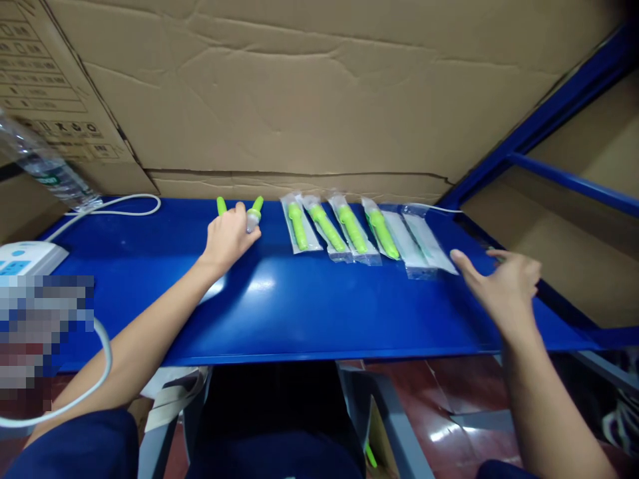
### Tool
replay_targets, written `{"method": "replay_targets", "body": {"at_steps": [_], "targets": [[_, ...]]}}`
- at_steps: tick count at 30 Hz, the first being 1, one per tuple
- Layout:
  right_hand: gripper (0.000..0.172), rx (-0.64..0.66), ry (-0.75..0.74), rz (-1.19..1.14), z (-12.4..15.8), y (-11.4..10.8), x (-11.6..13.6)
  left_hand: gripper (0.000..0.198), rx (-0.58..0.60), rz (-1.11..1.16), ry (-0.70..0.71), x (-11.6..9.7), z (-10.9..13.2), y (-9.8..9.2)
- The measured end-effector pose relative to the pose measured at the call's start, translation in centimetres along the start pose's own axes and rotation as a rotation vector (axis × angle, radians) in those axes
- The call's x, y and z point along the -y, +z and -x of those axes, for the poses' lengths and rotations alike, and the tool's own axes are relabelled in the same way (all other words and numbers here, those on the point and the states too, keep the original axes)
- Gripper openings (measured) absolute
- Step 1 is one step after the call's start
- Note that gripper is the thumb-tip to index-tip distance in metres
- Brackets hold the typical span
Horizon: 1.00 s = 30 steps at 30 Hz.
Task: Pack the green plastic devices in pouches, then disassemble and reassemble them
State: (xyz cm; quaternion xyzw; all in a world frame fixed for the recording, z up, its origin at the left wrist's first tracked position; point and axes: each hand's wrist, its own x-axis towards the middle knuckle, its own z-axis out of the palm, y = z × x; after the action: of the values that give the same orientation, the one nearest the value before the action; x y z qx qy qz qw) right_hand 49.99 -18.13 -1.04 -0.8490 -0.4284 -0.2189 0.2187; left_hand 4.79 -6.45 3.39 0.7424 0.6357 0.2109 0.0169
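Note:
My left hand (228, 238) is closed near the back of the blue tabletop. A bright green object with a translucent collar (254, 214) sticks up from its fingers, and a second green tip (221, 205) shows behind the knuckles. Whether these are one piece or two I cannot tell. Over the table's right side, my right hand (506, 286) has its thumb and fingers apart. Nearest to it is a flat clear packet (430, 241) at the right end of a row. Several slim green objects in clear sleeves, such as this packaged one (298, 226), lie side by side.
Tall cardboard (299, 100) lines the back, and a blue metal frame (564, 176) borders the right. On the left are a white power strip (30, 259) with a cable and a clear plastic bottle (54, 173). A grey chair frame (394, 412) stands below the table's front edge.

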Motion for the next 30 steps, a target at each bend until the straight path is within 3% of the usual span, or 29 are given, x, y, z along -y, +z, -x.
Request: {"method": "replay_targets", "body": {"at_steps": [1, 3, 6, 7, 10, 14, 18, 24, 30], "targets": [[0.048, -0.032, 0.008, -0.076, 0.3, -0.6, 1.6, 0.042, 0.026, -0.04, 0.031, -0.1, 0.1, 0.5], [0.042, 0.014, -0.171, -0.26, 0.9, -2.3, 5.7, 0.051, 0.036, -0.1, 0.118, 0.2, 0.2, 1.6], [0.035, 0.362, -0.436, -0.45, 2.0, -4.0, 13.3, 0.044, -0.026, -0.146, 0.214, 0.9, 0.0, 2.8], [0.037, 0.484, -0.512, -0.438, 2.4, -4.1, 15.8, 0.041, -0.049, -0.157, 0.225, 1.1, 0.0, 3.0], [0.055, 0.636, -0.623, -0.275, 3.5, -3.2, 22.3, 0.041, -0.056, -0.176, 0.219, 1.4, -0.1, 2.9], [0.066, 0.734, -0.652, -0.068, 4.4, -1.6, 27.3, 0.051, -0.002, -0.236, 0.168, 1.2, 0.0, 1.8], [0.055, 0.703, -0.682, 0.003, 5.1, -1.7, 27.9, 0.041, -0.013, -0.267, 0.174, 1.1, -0.3, 1.0], [0.039, 0.674, -0.805, -0.03, 7.1, -4.0, 24.9, 0.034, -0.083, -0.194, 0.272, 1.4, -0.8, 1.9], [0.034, 0.631, -0.88, -0.035, 8.3, -5.8, 22.2, 0.036, 0.007, -0.169, 0.34, 1.3, -1.0, 2.3]]}}
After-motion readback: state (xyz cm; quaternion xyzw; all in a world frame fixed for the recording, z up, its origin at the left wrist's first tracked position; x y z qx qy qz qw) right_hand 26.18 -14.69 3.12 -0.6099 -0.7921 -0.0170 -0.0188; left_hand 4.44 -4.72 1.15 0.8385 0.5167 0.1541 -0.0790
